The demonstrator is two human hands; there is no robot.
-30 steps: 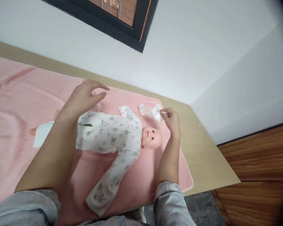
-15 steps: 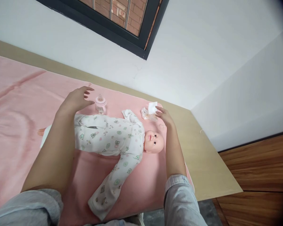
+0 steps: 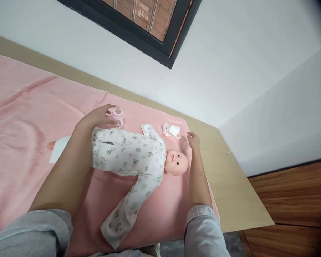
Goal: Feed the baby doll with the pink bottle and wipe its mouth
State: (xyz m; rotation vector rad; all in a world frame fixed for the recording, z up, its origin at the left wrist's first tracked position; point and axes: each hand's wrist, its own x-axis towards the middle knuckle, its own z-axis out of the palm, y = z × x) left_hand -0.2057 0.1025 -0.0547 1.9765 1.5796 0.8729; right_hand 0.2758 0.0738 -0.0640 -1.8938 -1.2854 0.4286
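A baby doll (image 3: pixel 131 155) in a white printed sleepsuit lies on its back on a pink blanket (image 3: pixel 24 107), head to the right. My left hand (image 3: pixel 96 117) reaches over the doll's body, and its fingers curl round a small pink baby bottle (image 3: pixel 118 116) standing just behind the doll. My right hand (image 3: pixel 194 140) hovers beyond the doll's head with its fingers loosely apart and nothing in them. It is close to a crumpled clear packet with a white wipe (image 3: pixel 172 130) lying on it.
The blanket covers a light wooden table (image 3: pixel 235 189) set against a white wall, and the table's right end drops off to a wooden floor. A white pad (image 3: pixel 59 151) lies under the doll's legs. A dark-framed window (image 3: pixel 149 32) is above.
My left hand has moved right and closed round the bottle. My right hand has let the white wipe go onto the packet and drawn back towards the doll's head.
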